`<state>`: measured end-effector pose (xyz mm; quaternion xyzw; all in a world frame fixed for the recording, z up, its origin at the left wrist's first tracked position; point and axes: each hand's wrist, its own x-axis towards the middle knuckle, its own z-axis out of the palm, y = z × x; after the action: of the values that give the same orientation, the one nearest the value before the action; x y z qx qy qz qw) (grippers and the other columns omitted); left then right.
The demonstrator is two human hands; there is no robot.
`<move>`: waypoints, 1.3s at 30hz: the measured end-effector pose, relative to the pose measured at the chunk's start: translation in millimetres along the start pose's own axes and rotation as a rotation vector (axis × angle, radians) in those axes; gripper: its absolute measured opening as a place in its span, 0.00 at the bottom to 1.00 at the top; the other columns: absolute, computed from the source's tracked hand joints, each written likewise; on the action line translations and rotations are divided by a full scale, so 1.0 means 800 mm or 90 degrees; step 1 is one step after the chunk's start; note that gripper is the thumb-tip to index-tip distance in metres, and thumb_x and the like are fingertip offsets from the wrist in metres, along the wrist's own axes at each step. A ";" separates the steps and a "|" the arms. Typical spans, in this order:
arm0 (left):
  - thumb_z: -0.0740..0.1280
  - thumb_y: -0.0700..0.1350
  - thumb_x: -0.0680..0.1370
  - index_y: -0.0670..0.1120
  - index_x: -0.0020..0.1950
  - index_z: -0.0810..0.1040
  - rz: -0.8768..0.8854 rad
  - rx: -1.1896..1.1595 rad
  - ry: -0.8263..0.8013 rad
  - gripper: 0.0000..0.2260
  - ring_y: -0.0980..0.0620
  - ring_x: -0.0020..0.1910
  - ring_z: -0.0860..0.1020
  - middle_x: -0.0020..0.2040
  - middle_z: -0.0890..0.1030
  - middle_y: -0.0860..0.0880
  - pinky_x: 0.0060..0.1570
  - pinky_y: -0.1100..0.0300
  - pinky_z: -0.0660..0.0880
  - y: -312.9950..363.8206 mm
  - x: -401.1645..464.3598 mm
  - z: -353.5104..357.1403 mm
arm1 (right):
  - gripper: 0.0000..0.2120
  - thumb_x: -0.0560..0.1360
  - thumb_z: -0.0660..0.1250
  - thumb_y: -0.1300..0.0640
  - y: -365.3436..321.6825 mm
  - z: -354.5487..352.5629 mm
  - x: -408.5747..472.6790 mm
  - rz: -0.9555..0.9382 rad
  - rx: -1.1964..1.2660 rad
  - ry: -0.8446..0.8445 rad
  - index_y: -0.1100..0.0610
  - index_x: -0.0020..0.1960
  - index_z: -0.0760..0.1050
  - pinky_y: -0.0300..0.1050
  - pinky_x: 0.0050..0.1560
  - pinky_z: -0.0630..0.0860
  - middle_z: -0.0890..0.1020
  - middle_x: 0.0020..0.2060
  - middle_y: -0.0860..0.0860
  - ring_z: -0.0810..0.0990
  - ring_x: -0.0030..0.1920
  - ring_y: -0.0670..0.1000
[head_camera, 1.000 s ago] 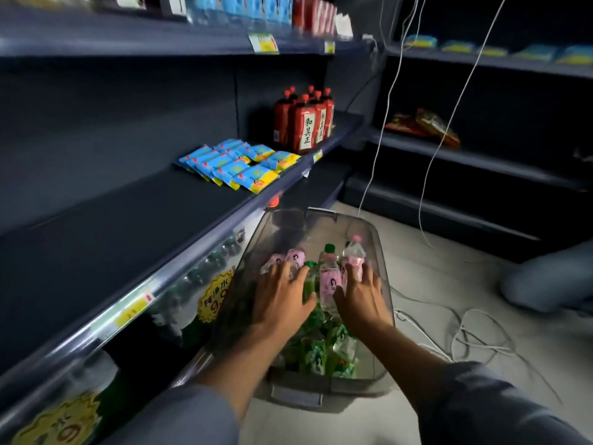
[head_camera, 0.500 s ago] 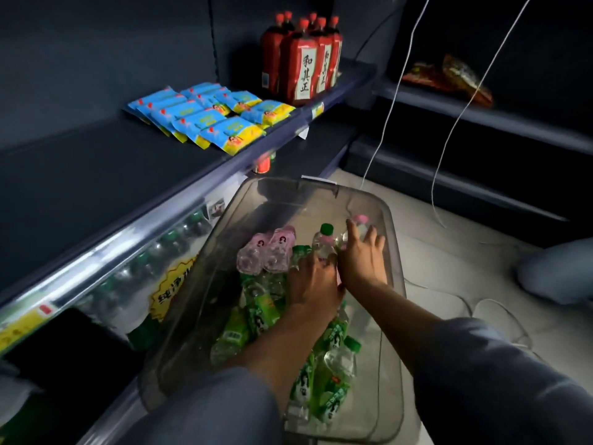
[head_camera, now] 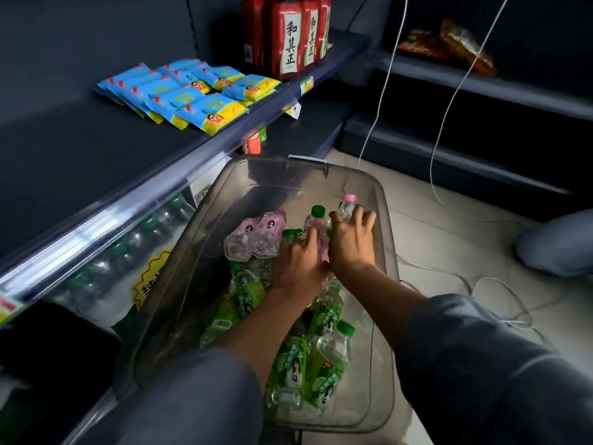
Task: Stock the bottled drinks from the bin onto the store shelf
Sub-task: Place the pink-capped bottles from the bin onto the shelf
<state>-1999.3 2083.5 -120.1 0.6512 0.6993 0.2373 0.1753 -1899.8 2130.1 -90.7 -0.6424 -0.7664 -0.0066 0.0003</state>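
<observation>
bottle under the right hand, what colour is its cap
Pink, on the bottle the right hand holds; head view.

The bin under my arms is clear, smoke-tinted plastic, smooth and faintly glossy along its rim. Inside the bin, the bottles are transparent plastic with shiny printed film labels, green on most, pink on two at the bin's far left. My sleeves over the bin's near end look like soft, matt grey cloth. Left of the bin, the shelf is matt dark painted metal with a glossy clear strip along its edge. On the shelf, the blue and yellow packets are slick foil-like wrap.
</observation>
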 end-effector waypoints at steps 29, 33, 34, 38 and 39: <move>0.70 0.64 0.74 0.54 0.78 0.51 -0.027 -0.020 0.062 0.41 0.40 0.56 0.75 0.68 0.65 0.39 0.41 0.52 0.74 -0.011 -0.001 0.004 | 0.24 0.75 0.69 0.70 -0.001 0.014 0.013 0.031 0.333 0.168 0.51 0.65 0.73 0.60 0.60 0.79 0.64 0.69 0.57 0.70 0.63 0.62; 0.51 0.77 0.72 0.52 0.79 0.49 0.007 0.007 0.080 0.44 0.48 0.42 0.76 0.67 0.64 0.39 0.28 0.58 0.70 -0.015 -0.013 -0.018 | 0.21 0.76 0.68 0.66 -0.007 0.006 0.007 0.013 0.362 0.205 0.49 0.64 0.70 0.59 0.61 0.78 0.62 0.69 0.56 0.67 0.66 0.62; 0.50 0.77 0.73 0.52 0.79 0.48 0.011 0.032 0.079 0.43 0.47 0.44 0.77 0.68 0.64 0.39 0.30 0.58 0.73 -0.016 -0.015 -0.023 | 0.20 0.76 0.69 0.65 -0.009 0.002 0.002 0.008 0.359 0.209 0.49 0.64 0.71 0.59 0.61 0.78 0.61 0.70 0.57 0.67 0.67 0.63; 0.67 0.60 0.79 0.52 0.80 0.49 0.038 0.127 0.119 0.37 0.44 0.55 0.76 0.68 0.63 0.40 0.39 0.54 0.78 -0.012 -0.032 -0.059 | 0.22 0.75 0.72 0.61 -0.010 -0.021 -0.016 -0.007 0.350 0.223 0.49 0.67 0.73 0.57 0.61 0.78 0.61 0.72 0.60 0.65 0.70 0.63; 0.68 0.56 0.78 0.52 0.80 0.49 0.044 0.141 0.120 0.38 0.42 0.58 0.74 0.70 0.62 0.40 0.43 0.52 0.77 -0.010 -0.039 -0.072 | 0.23 0.75 0.73 0.60 -0.009 -0.030 -0.021 -0.021 0.350 0.234 0.49 0.68 0.74 0.56 0.62 0.78 0.61 0.72 0.59 0.65 0.70 0.63</move>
<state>-2034.7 2046.6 -79.2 0.6648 0.7118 0.2250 0.0276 -1904.4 2112.4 -67.3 -0.5936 -0.7372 0.0846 0.3115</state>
